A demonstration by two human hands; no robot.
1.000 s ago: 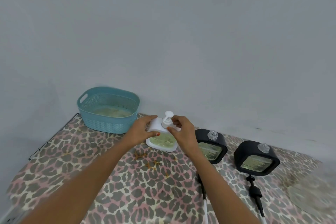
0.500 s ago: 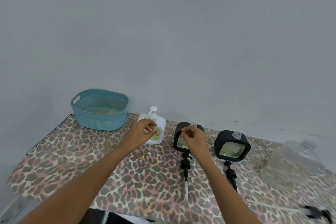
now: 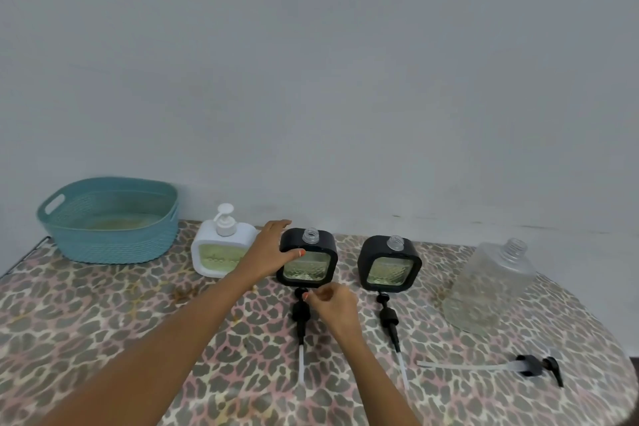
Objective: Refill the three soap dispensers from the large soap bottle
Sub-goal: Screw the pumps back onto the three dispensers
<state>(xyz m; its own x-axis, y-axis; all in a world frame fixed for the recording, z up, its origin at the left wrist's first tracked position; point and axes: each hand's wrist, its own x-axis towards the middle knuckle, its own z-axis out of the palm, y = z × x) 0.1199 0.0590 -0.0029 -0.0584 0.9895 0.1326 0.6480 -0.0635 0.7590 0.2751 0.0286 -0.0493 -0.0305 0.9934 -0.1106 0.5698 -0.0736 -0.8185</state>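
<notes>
Far left: we find the basket (image 3: pixel 107 221) on the table (image 3: pixel 86 322), against the wall.
Row along the wall: right of the basket we count the capped dispenser (image 3: pixel 221 249), the middle dispenser (image 3: pixel 309 263), the right dispenser (image 3: pixel 389 263), then the large bottle (image 3: pixel 491 284).
In front: the middle pump (image 3: pixel 300 318) and the right pump (image 3: pixel 389 318) each lie before their own dispenser; a third pump (image 3: pixel 532 365) lies before the large bottle.
Hands: we see the left hand (image 3: pixel 268 252) gripping the middle dispenser's left side, and the right hand (image 3: pixel 333 304) at the middle pump's head.

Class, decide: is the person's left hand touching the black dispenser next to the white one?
Touching. The head view shows the left hand clasping the black dispenser at its upper left corner, thumb laid across its front.
</notes>
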